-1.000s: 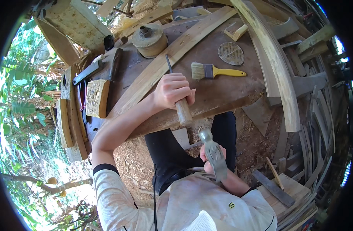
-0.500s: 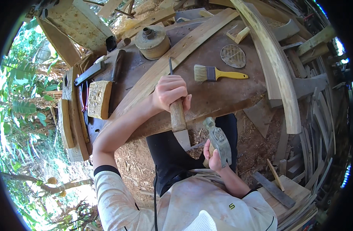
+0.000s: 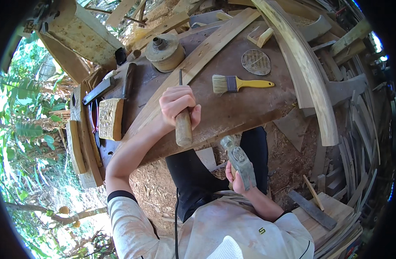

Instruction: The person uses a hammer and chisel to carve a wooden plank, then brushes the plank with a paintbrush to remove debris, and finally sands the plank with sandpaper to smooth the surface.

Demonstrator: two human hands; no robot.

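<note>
My left hand (image 3: 177, 105) is wrapped round a chisel (image 3: 184, 129); its thick wooden handle sticks out toward me and its narrow metal blade points away, over a long wooden board (image 3: 215, 48) lying slantwise on the workbench. Whether the blade's tip touches the wood I cannot tell. Low in front of my body, past the bench's near edge, my right hand (image 3: 237, 179) grips a hammer (image 3: 240, 160) close under its grey metal head. Most of the hammer's handle is hidden. A paintbrush (image 3: 243, 83) with a yellow handle lies on the bench, right of the chisel.
On the brown workbench (image 3: 232, 108) stand a round, spouted container (image 3: 165, 54) and a carved wooden block (image 3: 111, 118). An oval patterned piece (image 3: 256, 61) lies beyond the paintbrush. A long curved timber (image 3: 308, 69) crosses the bench's right side. Wood shavings cover the ground.
My left hand has moved left along the board with the chisel, whose handle now points more straight toward me. The hammer has shifted slightly left and down in my right hand.
</note>
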